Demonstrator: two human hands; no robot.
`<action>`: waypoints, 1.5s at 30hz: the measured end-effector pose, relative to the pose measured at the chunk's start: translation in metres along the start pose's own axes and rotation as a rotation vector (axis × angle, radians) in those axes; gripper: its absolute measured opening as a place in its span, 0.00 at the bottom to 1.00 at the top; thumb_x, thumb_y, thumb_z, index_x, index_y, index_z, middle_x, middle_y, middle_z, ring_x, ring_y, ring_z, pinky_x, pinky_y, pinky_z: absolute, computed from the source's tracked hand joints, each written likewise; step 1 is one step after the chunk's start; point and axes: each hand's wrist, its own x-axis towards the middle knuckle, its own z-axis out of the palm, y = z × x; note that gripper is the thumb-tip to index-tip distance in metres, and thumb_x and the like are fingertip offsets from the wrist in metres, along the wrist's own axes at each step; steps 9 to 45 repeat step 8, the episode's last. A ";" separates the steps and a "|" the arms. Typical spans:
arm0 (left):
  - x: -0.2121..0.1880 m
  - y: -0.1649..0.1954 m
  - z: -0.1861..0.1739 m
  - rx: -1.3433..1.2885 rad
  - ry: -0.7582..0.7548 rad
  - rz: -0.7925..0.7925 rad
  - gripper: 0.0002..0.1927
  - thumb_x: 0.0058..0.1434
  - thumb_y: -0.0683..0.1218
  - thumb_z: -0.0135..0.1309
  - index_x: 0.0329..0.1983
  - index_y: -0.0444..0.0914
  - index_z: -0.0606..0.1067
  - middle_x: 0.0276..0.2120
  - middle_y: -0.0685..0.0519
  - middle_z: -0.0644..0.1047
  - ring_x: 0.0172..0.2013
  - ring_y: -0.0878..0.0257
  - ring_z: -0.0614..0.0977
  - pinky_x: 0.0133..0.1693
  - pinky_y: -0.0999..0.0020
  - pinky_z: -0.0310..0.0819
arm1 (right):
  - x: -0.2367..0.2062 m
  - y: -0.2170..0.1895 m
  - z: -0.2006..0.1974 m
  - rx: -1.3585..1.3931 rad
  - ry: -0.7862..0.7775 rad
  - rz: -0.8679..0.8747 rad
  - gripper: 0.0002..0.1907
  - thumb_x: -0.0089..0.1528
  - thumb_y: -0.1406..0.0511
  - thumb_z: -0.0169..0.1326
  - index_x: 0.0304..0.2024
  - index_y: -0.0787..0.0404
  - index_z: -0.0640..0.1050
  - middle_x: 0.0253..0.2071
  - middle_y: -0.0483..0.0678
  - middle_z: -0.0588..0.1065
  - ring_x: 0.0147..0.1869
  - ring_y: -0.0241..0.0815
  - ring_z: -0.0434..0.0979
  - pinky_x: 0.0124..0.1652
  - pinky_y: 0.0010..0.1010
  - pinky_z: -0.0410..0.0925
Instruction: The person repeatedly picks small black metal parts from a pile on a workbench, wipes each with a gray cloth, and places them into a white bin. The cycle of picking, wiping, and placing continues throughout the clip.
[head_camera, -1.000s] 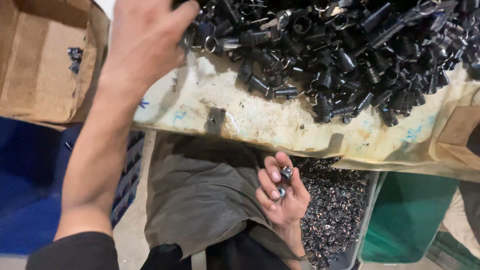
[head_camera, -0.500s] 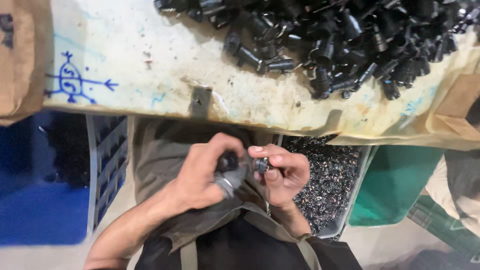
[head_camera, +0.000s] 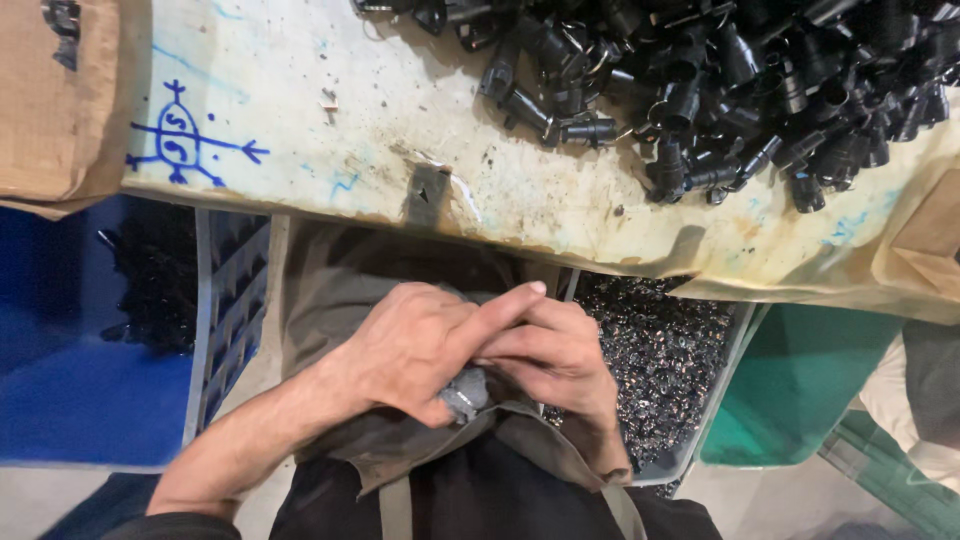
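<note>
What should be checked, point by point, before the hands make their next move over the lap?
1. Left hand and right hand are together over the lap: ok.
2. A small grey part shows between the hands: ok.
3. Which hand grips the part: cannot tell, the fingers cover it.
4. Whether the part is fully put together: cannot tell, most of it is hidden.
5. Pile of black parts on the table lies back from the near edge: ok.
6. Bin of small dark pieces sits under the table beside the right hand: ok.
</note>
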 end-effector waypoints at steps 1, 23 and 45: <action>-0.006 -0.003 0.002 0.035 -0.043 -0.024 0.61 0.33 0.52 0.65 0.74 0.32 0.59 0.26 0.49 0.78 0.29 0.48 0.81 0.33 0.54 0.74 | 0.000 0.005 0.003 0.005 -0.017 -0.036 0.15 0.53 0.72 0.67 0.42 0.58 0.83 0.42 0.49 0.80 0.44 0.45 0.84 0.41 0.31 0.75; -0.128 -0.071 -0.039 0.517 0.715 -0.323 0.24 0.49 0.43 0.67 0.51 0.43 0.78 0.40 0.49 0.81 0.41 0.52 0.82 0.45 0.58 0.75 | 0.000 0.010 0.046 0.958 0.609 0.397 0.11 0.63 0.74 0.55 0.48 0.63 0.79 0.50 0.57 0.77 0.36 0.37 0.76 0.30 0.25 0.70; -0.128 -0.071 -0.039 0.517 0.715 -0.323 0.24 0.49 0.43 0.67 0.51 0.43 0.78 0.40 0.49 0.81 0.41 0.52 0.82 0.45 0.58 0.75 | 0.000 0.010 0.046 0.958 0.609 0.397 0.11 0.63 0.74 0.55 0.48 0.63 0.79 0.50 0.57 0.77 0.36 0.37 0.76 0.30 0.25 0.70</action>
